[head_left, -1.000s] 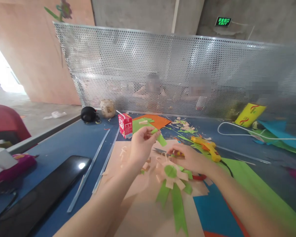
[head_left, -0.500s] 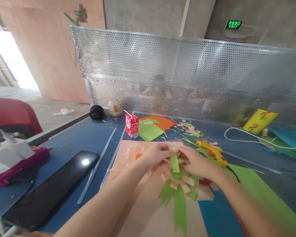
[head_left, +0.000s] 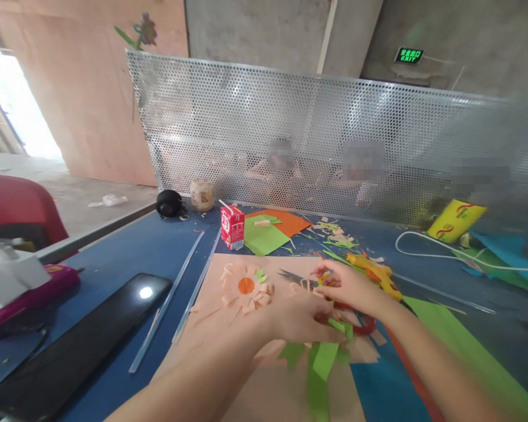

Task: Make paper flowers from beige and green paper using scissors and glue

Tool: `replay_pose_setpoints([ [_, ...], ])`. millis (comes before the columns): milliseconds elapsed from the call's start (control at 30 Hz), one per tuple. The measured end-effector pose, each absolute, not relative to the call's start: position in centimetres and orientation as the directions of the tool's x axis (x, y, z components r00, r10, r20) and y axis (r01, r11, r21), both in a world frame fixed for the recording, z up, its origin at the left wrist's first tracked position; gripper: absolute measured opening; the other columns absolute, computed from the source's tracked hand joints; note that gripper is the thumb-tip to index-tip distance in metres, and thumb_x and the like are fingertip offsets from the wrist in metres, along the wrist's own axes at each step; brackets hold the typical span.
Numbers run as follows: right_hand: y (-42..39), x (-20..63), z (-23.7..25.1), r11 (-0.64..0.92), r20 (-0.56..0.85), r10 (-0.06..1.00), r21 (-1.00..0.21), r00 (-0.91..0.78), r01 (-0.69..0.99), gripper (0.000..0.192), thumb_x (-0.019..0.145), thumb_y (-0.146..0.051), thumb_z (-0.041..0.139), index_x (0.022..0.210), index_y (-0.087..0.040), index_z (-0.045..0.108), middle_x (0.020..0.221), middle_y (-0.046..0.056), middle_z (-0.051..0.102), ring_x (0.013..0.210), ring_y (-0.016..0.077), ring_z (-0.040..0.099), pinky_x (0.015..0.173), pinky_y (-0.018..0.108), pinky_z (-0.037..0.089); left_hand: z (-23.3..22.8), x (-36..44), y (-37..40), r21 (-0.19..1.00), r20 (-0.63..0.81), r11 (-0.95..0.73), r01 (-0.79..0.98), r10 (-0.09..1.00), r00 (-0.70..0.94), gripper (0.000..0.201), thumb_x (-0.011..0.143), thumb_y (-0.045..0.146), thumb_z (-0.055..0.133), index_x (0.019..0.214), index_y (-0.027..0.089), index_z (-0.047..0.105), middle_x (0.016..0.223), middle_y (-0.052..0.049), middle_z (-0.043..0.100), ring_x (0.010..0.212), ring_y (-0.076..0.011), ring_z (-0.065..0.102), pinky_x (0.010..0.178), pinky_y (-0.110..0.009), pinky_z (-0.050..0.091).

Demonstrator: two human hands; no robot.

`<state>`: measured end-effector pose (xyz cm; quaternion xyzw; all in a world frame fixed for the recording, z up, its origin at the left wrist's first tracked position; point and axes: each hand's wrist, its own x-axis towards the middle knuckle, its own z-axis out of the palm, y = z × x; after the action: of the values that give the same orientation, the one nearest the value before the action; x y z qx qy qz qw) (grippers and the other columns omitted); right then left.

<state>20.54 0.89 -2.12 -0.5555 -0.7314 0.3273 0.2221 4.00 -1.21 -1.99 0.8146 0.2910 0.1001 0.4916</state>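
Note:
My left hand reaches over the peach and green paper flower, its fingers closed on a green paper strip that slants down below them. Most of the flower is hidden under this hand. My right hand is just beyond, its fingers loosely curled and apart, near a pair of scissors. The scissors' blades point left and the red handle shows beneath my right wrist. On the peach paper sheet, left of both hands, lies another peach paper flower with an orange centre.
A yellow glue gun lies right of my right hand. Beyond the sheet are a red drink carton, green paper and paper scraps. A black phone and clear glue sticks are at left. A perforated metal screen stands behind.
My left hand has moved right and nearer over the flower, bringing the green strip down. My right hand has drawn apart from it, and the scissors now show.

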Motion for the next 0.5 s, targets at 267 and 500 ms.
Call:
replay_pose_setpoints([
  [267, 1.1, 21.7, -2.1, -0.046, -0.256, 0.895, -0.868, -0.365, 0.495, 0.042, 0.067, -0.029, 0.062, 0.104, -0.018, 0.046, 0.089, 0.005, 0.059, 0.074, 0.0151, 0.058, 0.061, 0.025, 0.044, -2.0, 3.9, -1.0, 0.862, -0.154, -0.294, 0.414, 0.626, 0.765, 0.028, 0.070, 0.041, 0.055, 0.082, 0.017, 0.061, 0.061, 0.002, 0.054, 0.051, -0.0086, 0.045, 0.050, -0.020, 0.035],
  [500, 0.8, 21.3, -1.5, 0.065, -0.143, 0.887, -0.903, -0.440, 0.425, 0.038, 0.064, -0.013, 0.059, 0.100, -0.018, 0.049, 0.080, 0.000, 0.054, 0.071, 0.0114, 0.055, 0.061, 0.022, 0.043, -2.3, 3.9, -0.7, 0.892, -0.183, -0.213, 0.398, 0.636, 0.750, 0.029, 0.070, 0.041, 0.055, 0.084, 0.016, 0.060, 0.066, 0.000, 0.059, 0.053, -0.0094, 0.051, 0.053, -0.022, 0.039],
])
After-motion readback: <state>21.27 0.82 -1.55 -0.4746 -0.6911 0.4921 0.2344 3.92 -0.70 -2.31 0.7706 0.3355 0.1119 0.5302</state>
